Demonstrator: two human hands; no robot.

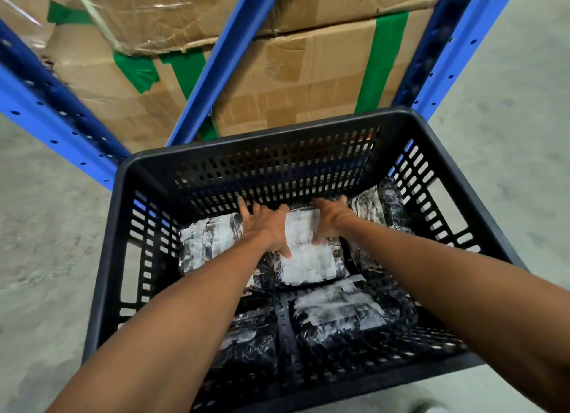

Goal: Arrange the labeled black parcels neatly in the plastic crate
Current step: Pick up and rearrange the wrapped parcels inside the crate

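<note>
Head view: we have both arms reaching down into the black perforated plastic crate, which fills the centre and lower frame.

Left hand lies on the middle black parcel with the white label: fingers spread towards the far wall, thumb down over the label. Looks like pressing rather than gripping. Right hand is on the same parcel's far right edge, fingers curled over it; we read that as a grip, though the fingertips are hidden. Hands sit close together, not touching.

Other parcels in the crate:
- one to the left, beside the middle one
- one tilted against the right wall, upper right of the crate
- one at lower right, lying flat
- one at lower left, partly under our left forearm

Step in hand, as we judge it: seating the middle parcel into the back row. Task is partway through, since the parcels are in but not squared up.

Next move likely calls for pushing the middle parcel flat and snug to the left one, then laying the tilted right parcel down.

Behind the crate: blue steel rack uprights and taped brown cardboard boxes, on a grey concrete floor.
</note>
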